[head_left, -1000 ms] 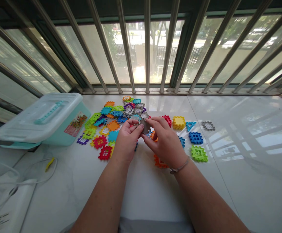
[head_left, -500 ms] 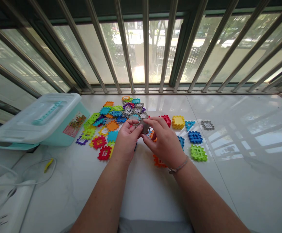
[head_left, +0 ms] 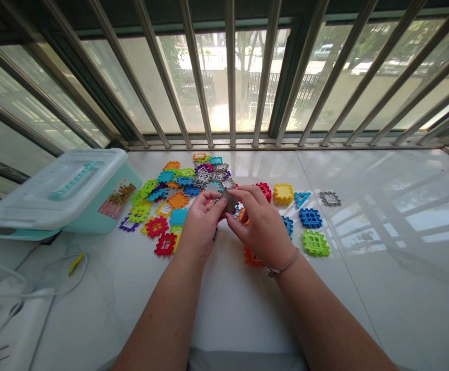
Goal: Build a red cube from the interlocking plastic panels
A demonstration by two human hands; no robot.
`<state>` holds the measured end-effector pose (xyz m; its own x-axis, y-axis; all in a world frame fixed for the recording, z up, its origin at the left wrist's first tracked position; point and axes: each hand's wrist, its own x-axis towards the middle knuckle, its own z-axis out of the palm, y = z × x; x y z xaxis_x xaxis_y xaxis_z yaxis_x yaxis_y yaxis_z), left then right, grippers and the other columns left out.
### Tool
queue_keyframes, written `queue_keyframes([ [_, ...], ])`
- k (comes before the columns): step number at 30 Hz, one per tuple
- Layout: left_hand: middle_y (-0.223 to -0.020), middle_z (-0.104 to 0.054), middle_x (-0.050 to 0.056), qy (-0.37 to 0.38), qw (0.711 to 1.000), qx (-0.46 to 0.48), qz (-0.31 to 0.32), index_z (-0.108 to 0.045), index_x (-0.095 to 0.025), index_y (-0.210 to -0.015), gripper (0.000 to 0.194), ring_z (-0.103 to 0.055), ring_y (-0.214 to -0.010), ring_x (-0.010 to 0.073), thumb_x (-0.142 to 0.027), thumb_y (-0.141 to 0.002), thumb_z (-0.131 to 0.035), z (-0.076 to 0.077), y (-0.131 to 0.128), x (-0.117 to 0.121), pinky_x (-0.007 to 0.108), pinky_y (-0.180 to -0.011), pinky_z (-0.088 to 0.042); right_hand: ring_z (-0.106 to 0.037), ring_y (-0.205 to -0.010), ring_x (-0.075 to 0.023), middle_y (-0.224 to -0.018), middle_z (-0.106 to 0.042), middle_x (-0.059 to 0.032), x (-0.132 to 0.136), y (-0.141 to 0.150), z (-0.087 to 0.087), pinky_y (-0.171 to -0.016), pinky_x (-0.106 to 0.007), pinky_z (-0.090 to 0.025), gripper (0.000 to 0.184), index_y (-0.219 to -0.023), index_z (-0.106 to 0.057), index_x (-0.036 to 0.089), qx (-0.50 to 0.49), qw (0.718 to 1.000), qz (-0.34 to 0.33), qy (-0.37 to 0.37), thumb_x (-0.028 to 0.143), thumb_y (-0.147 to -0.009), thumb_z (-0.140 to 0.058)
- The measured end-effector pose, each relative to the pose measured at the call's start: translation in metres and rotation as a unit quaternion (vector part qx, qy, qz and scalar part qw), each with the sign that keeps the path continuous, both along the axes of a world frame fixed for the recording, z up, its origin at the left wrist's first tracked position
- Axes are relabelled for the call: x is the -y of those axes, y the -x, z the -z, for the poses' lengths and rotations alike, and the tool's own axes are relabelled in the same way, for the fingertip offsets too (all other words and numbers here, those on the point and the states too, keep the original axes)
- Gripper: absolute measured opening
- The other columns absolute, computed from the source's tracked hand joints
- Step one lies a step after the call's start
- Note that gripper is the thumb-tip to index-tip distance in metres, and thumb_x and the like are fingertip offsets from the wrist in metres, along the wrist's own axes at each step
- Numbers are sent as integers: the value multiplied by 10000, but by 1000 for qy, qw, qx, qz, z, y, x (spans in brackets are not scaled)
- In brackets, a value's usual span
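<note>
Grip of left hand point(head_left: 199, 226): clamped on grey tile point(head_left: 230, 202), with thumb at the left edge and fingers curled behind. Grip of right hand point(head_left: 261, 224): closed on the same tile, with thumb and index finger at the right side. Location of grey tile: between both hands, in front of loose pile point(head_left: 178, 200) of mixed-colour pieces. Cannot tell whether a second piece lies behind, because of covering fingers. On right wrist: chain bracelet point(head_left: 283, 265).

To the right of right hand, on white surface point(head_left: 382, 288): yellow stack point(head_left: 283, 195), then blue triangle point(head_left: 302, 199), then grey window piece point(head_left: 330, 199), well apart from the pile. Nearer to the wearer: blue square piece point(head_left: 310, 218), with green window piece point(head_left: 316, 242) just in front. Partly hidden by right hand: red piece point(head_left: 263, 190) beyond, orange piece point(head_left: 253, 256) on the near side.

At left: storage box point(head_left: 89, 219), with pale lid point(head_left: 50, 188) on top. In front of box: looped white cable point(head_left: 81, 281) with yellow tag point(head_left: 75, 264). Along the far edge: metal bars point(head_left: 230, 77) before glazing.
</note>
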<state>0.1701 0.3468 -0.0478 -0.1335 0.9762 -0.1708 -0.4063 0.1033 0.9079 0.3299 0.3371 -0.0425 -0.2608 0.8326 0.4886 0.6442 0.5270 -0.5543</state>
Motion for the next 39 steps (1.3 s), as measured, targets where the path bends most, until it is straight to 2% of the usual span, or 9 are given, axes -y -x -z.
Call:
queue_keyframes([
  [5, -781, -760, -26, 2, 1000, -12, 5, -616, -215, -1047, 549, -749, -680, 163, -357, -696, -1014, 1, 0, 0, 270, -702, -578, -754, -1262, -314, -1495, -682, -156, 0, 1, 0, -945, -443, -699, 448, -1449, -672, 255, -5, 1000, 6, 3, 283, -1008, -738],
  [12, -795, -771, -18, 5, 1000, -15, 9, -620, -213, -1048, 546, -747, -674, 156, -354, -693, -1010, 0, -1, 0, 259, -689, -572, -783, -1157, -301, -1484, -687, -161, 1, 1, -1, -857, -426, -702, 431, -1436, -680, 242, -6, 1000, 10, 13, 272, -1009, -730],
  [18, -791, -779, -17, 6, 1000, -12, 12, -609, -211, -1052, 572, -746, -669, 147, -364, -685, -1020, 2, -1, 0, 244, -681, -566, -756, -1254, -314, -1481, -691, -161, 0, 2, -1, -936, -453, -699, 429, -1424, -674, 228, -4, 1000, 7, -1, 249, -999, -734],
  [26, -762, -766, -16, 4, 1000, -28, 12, -606, -215, -1056, 573, -759, -665, 172, -386, -692, -1014, 4, -1, -1, 257, -669, -565, -723, -1332, -323, -1487, -684, -163, 1, 2, 0, -968, -458, -693, 430, -1415, -669, 233, -1, 1000, 10, 1, 240, -991, -740],
  [34, -758, -776, -22, 10, 999, -38, 15, -612, -209, -1047, 567, -767, -707, 159, -387, -678, -1004, 4, -2, 0, 228, -668, -557, -742, -1273, -308, -1466, -689, -156, 0, 3, -1, -969, -446, -685, 419, -1402, -682, 220, 0, 1000, 10, 10, 220, -986, -736],
  [39, -745, -775, -19, 6, 999, -42, 15, -607, -212, -1050, 556, -768, -697, 163, -387, -691, -994, 3, -2, 0, 229, -657, -552, -760, -1237, -303, -1455, -696, -150, 1, 3, -1, -915, -425, -694, 415, -1401, -687, 217, -2, 1000, 9, 11, 225, -989, -734],
])
